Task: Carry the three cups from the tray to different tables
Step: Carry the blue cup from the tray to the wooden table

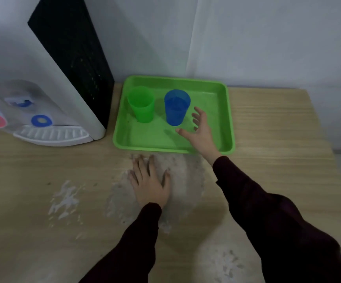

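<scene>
A green tray (224, 119) lies on the wooden table (267, 129) against the wall. Two cups stand upright in it: a green cup (141, 105) at its left and a blue cup (176, 108) near the middle. My right hand (201, 131) hovers over the tray just right of the blue cup, fingers spread, holding nothing and not touching the cup. Flat on the table in front of the tray rests my left hand (150, 183), palm down with its fingers apart.
A white water dispenser (49, 111) with a black back panel, red and blue taps and a drip tray stands left of the green tray. The tabletop shows worn pale patches (67, 201). White walls close off the far side; the table's right edge (327, 139) drops to the floor.
</scene>
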Demonstrator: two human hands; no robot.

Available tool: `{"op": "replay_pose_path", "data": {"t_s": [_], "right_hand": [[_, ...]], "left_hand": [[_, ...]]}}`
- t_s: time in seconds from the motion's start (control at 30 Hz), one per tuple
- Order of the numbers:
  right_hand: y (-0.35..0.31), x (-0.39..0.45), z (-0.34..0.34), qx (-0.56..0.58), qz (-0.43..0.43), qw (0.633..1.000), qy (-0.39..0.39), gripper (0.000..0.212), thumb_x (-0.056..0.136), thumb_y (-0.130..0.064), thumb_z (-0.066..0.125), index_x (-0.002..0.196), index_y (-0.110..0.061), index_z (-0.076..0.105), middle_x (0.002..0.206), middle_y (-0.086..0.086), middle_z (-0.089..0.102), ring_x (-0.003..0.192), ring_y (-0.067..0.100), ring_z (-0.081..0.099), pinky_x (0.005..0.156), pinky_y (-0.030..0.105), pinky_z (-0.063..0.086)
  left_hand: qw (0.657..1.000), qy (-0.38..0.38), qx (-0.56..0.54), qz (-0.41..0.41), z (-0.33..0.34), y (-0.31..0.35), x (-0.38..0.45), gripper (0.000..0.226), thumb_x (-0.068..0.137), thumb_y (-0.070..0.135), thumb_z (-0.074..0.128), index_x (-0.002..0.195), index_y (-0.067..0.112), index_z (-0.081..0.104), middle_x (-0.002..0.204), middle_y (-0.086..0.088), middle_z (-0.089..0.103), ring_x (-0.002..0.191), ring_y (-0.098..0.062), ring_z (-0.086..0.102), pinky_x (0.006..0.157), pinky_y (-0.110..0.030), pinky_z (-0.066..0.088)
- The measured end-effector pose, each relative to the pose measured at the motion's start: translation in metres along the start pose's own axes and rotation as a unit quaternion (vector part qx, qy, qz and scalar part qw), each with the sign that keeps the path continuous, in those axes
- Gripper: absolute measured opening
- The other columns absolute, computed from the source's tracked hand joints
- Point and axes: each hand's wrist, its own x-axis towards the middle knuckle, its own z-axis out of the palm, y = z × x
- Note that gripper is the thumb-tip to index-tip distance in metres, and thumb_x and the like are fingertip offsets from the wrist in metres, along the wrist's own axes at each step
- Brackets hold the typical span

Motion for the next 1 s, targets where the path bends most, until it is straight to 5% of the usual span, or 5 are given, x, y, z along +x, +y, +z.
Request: {"op": "replay_pose_path", "data": {"t_s": [0.2,0.37,0.73,0.9,1.0], "right_hand": [[0.009,0.049,0.02,0.041,-0.002,0.999,-0.025,0.118,0.064,-0.01,0.089,0.153,-0.017,0.012,0.147,0.01,0.039,0.133,0.018,0.041,0.107,0.027,0.034],[0.01,0.066,0.037,0.076,-0.037,0.996,0.025,0.107,0.06,-0.003,0.089,0.145,-0.007,0.023,0.13,0.005,0.048,0.11,0.003,0.054,0.09,0.003,0.044],[-0.014,0.024,0.023,0.102,-0.04,0.991,0.077,0.071,0.066,0.0,0.085,0.128,0.002,0.05,0.125,0.018,0.061,0.116,0.028,0.058,0.102,0.034,0.048],[-0.028,-0.048,-0.016,0.128,-0.059,0.985,0.103,0.057,0.067,0.003,0.083,0.118,0.002,0.056,0.109,0.008,0.065,0.101,0.017,0.063,0.093,0.034,0.053],[-0.028,-0.095,-0.047,0.135,-0.07,0.981,0.124,0.053,0.067,0.007,0.082,0.113,-0.005,0.057,0.101,-0.001,0.065,0.091,0.002,0.063,0.083,0.02,0.052]], "left_hand": [[0.999,0.024,0.043,-0.002,0.007,0.0,0.003,0.066,0.083,0.051,0.042,0.138,0.014,0.041,0.148,-0.019,0.041,0.141,-0.036,0.03,0.111,-0.055,0.023],[0.999,0.021,0.034,-0.007,0.01,-0.001,0.002,0.067,0.084,0.052,0.042,0.14,0.015,0.038,0.15,-0.019,0.038,0.143,-0.036,0.027,0.114,-0.055,0.018],[1.0,0.003,0.03,-0.009,0.007,0.001,0.003,0.067,0.081,0.051,0.044,0.137,0.014,0.042,0.148,-0.019,0.041,0.141,-0.036,0.03,0.112,-0.057,0.02],[1.0,-0.018,0.006,-0.007,0.001,0.0,0.001,0.067,0.084,0.051,0.04,0.141,0.014,0.038,0.152,-0.02,0.033,0.145,-0.035,0.022,0.114,-0.057,0.014],[0.998,-0.059,0.002,0.003,-0.007,0.0,-0.001,0.067,0.09,0.045,0.041,0.148,0.015,0.025,0.158,-0.02,0.018,0.148,-0.034,0.008,0.117,-0.054,0.004]]}}
